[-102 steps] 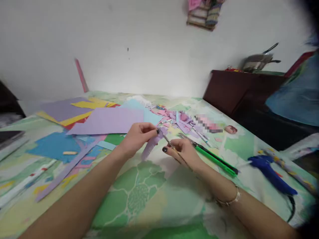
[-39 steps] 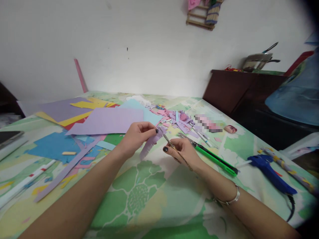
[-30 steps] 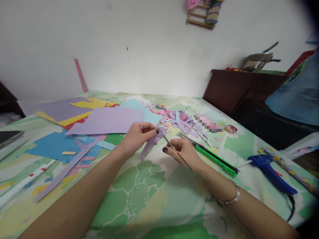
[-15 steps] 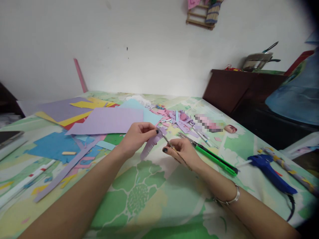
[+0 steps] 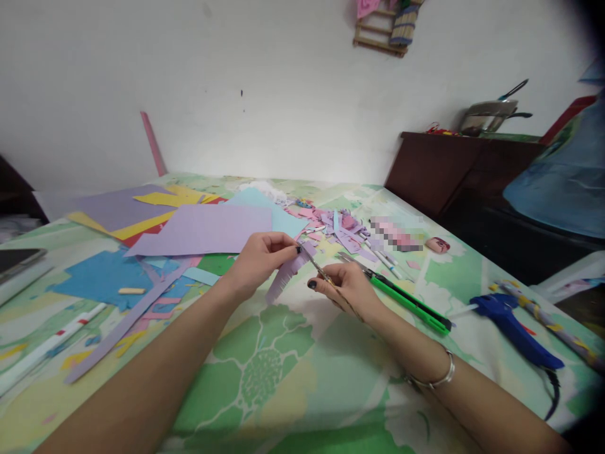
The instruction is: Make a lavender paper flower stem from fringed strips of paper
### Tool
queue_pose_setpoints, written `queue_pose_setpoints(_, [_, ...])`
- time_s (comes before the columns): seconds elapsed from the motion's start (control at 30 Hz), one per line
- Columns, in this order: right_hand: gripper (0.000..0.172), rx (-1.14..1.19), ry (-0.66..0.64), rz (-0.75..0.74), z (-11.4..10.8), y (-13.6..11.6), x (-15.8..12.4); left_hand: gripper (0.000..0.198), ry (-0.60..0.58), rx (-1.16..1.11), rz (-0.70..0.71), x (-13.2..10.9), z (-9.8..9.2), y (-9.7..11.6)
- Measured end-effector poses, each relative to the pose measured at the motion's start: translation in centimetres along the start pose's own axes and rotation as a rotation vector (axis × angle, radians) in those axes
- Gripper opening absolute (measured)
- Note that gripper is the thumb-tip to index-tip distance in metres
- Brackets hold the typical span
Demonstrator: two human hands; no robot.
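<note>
Pinched in my left hand (image 5: 263, 260) is a purple paper strip (image 5: 282, 282), its edge cut into a row of fine slits like a fringe. My right hand (image 5: 348, 289) is closed around a pair of slim metal scissors (image 5: 327, 275). The blades reach up and left to the strip's upper part, close by my left thumb. Whether the blades are fully together I cannot tell. Just right of my right hand lies a green utility knife (image 5: 409, 304) on the flowered tablecloth (image 5: 283, 403).
Purple sheets (image 5: 222, 228) and blue paper (image 5: 94, 277) lie to the left. Small paper scraps (image 5: 338, 227) are heaped behind my hands. At the right rest a blue glue gun (image 5: 517, 328) with its cord and a wrapped stick (image 5: 553, 321). A white wall (image 5: 283, 126) rises behind the table.
Hardly anything differs. My right thumb and the scissors have shifted very slightly; the strip and my left hand stay in place.
</note>
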State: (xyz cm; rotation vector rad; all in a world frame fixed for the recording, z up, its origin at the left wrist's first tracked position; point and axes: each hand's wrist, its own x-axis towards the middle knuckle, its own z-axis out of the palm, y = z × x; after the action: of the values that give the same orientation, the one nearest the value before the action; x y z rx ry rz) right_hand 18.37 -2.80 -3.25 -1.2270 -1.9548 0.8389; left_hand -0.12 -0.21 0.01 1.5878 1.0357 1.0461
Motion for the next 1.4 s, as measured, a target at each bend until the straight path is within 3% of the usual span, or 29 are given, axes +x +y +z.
queue_pose_setpoints(0.77, [0.049,-0.038,0.032,-0.020,0.10,0.23,0.09,0.012,0.005,0.013,-0.011,-0.06,-0.09,-0.13])
queue_pose_setpoints(1.13, [0.038,0.146,-0.024,-0.016,0.20,0.32,-0.16,0.012,0.017,-0.079,0.011,0.04,-0.12,-0.03])
queue_pose_setpoints(1.4, [0.037,0.156,-0.039,-0.012,0.23,0.20,-0.24,0.010,-0.009,-0.076,0.027,-0.10,0.05,0.01])
